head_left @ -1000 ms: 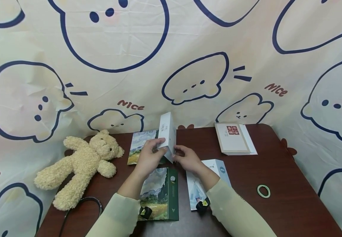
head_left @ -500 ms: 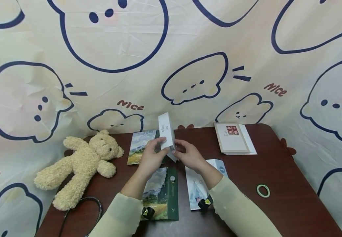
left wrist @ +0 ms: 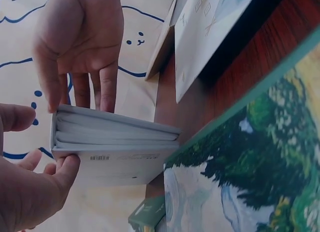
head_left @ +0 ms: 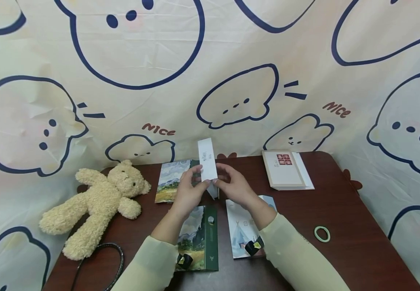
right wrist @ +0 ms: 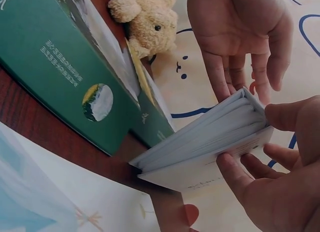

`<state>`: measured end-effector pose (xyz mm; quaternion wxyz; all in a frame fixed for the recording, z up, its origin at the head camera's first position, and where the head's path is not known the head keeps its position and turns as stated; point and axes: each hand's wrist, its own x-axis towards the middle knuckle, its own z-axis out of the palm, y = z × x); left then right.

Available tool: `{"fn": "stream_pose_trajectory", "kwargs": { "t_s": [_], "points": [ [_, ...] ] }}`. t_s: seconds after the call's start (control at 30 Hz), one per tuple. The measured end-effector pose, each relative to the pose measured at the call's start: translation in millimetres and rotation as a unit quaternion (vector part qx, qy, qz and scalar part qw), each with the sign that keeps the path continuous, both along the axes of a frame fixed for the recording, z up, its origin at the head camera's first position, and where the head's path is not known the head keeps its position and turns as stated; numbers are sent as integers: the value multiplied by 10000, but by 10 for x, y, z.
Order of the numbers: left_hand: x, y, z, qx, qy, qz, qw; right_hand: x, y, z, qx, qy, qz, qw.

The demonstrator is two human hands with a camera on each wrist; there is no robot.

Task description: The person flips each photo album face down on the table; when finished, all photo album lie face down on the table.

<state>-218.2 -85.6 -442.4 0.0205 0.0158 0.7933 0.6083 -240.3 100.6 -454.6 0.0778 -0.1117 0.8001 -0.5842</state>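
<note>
A white photo album (head_left: 207, 159) stands upright near the back of the table, its lettered spine toward me. My left hand (head_left: 188, 192) holds its left side, thumb by the spine and fingers along the cover. From the right, my right hand (head_left: 239, 188) holds the other side, thumb at the spine's lower end. In the left wrist view the bundled inner pages of the album (left wrist: 115, 132) show between the stiff covers. The right wrist view shows the album (right wrist: 200, 137) with its lower edge near the tabletop; whether it touches is unclear.
Landscape-covered green albums lie in front (head_left: 211, 242) and behind (head_left: 171, 182). A blue-and-white album (head_left: 233, 230) is under my right forearm. A white album with red print (head_left: 285, 173) lies back right. Left are a teddy bear (head_left: 102, 202) and black cord (head_left: 120, 258); right, a green ring (head_left: 322, 234).
The white album has turned so its spine faces me more squarely. My right hand has shifted from low on the cover up to the spine side. Both hands keep hold of it.
</note>
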Motion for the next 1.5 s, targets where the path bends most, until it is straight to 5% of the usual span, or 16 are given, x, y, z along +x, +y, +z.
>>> {"fn": "stream_pose_trajectory", "kwargs": {
  "t_s": [0.63, 1.5],
  "points": [
    [28, 233, -143, 338, -114, -359, 9987, -3, 204, 14, 194, -110, -233, 9995],
    [114, 446, -266, -778, -306, -1159, 9897, -8, 544, -140, 612, -227, -798, 9947]
  ]
}}
